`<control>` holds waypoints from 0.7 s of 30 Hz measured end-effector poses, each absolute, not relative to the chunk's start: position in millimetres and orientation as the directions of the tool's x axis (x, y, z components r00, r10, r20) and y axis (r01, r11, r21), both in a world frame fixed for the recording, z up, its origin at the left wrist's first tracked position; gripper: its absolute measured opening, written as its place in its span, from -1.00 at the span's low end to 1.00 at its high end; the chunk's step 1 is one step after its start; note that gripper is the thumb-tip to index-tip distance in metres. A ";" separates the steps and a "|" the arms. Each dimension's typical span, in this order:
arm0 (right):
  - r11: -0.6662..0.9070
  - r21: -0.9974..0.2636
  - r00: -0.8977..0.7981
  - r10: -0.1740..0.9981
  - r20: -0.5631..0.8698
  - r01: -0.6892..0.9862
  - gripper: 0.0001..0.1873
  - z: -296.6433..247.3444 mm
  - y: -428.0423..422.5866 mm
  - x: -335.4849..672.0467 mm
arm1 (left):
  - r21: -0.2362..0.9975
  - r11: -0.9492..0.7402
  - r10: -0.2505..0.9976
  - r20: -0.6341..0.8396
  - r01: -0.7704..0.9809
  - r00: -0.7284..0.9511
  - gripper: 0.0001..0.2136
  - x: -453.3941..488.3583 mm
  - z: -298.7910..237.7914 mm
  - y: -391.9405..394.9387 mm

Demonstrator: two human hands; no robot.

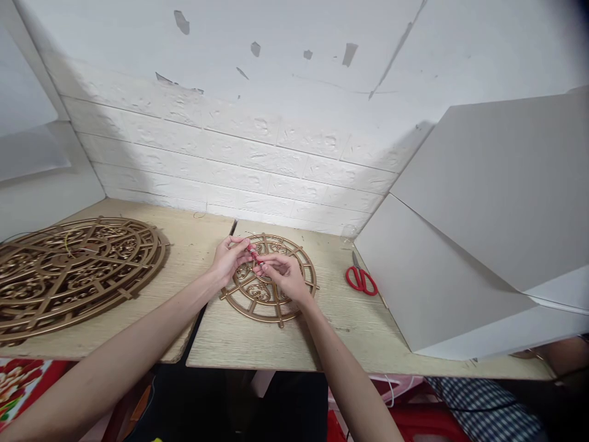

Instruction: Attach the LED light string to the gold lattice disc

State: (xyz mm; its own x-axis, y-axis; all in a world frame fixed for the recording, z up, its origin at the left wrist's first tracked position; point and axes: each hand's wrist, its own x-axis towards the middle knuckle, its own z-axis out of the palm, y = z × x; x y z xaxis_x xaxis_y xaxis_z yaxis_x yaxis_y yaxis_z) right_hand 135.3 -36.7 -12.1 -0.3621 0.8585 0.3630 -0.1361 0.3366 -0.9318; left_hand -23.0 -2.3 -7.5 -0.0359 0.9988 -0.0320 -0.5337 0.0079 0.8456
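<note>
- I had my left hand (229,259) over the upper left of a gold disc (257,293), its fingers closed on a small red piece (254,252)
- My right hand (286,277) was over the middle and right of the disc, thumb and forefinger pinched on the nearer end of the red piece
- The red piece was between my two hands, just above the disc; my fingers covered much of it, so I could not tell its full shape
- The disc lay flat on the worktop (340,334) in front of me, its scrolls and spokes showing around my hands
- To the right of the disc, apart from it, lay scissors (358,268) with red handles toward me and the blades pointing to the wall (257,153)
- On my left was a stack (87,279) of larger gold discs, running out of view at the side, with a yellow thread (68,244) on top
- A dark gap (196,331) split the worktop between the stack and the disc, and my left forearm crossed it
- A pale board (460,245) stood near the scissors, on their right
</note>
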 end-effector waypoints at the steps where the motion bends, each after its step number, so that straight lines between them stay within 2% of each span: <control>1: 0.339 -0.932 -0.364 0.858 0.362 -0.129 -0.67 -12.3 -36.3 135.5 | 0.844 0.005 0.999 -0.032 -0.536 -0.042 -0.77 -22.9 -7.9 -2.2; 16: 0.345 -0.930 -0.357 0.859 0.367 -0.125 -0.73 -15.0 -35.0 137.0 | 0.846 -0.009 0.996 -0.038 -0.534 -0.077 -0.74 -22.4 -11.7 -1.5; 21: 0.340 -0.935 -0.355 0.866 0.353 -0.098 -0.68 -16.3 -33.4 137.9 | 0.863 -0.024 0.997 -0.014 -0.505 -0.072 -0.73 -20.0 -17.3 -1.5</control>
